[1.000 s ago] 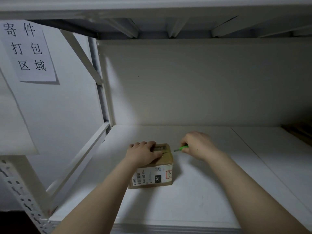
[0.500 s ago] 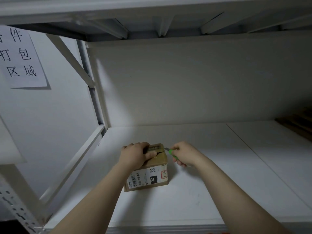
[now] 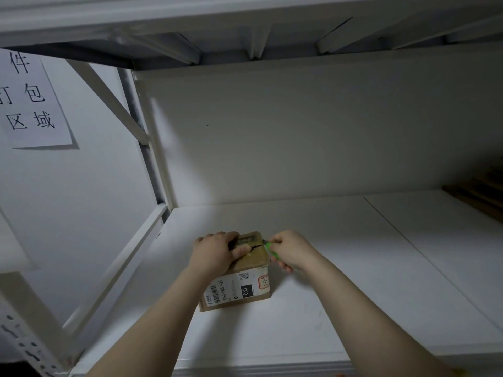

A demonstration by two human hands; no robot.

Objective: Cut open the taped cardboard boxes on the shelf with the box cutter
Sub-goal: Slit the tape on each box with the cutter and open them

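Paper sign (image 3: 32,104) on wall, far left. Left hand (image 3: 215,254) grips top of cardboard box (image 3: 245,284), fingers curled over its far edge, thumb across the top seam. Box sits on white shelf (image 3: 353,281), label facing camera. Box cutter (image 3: 272,251) (green handle) has its tip at the box's top right edge. Right hand (image 3: 292,251) is clenched round it, just beside the box.
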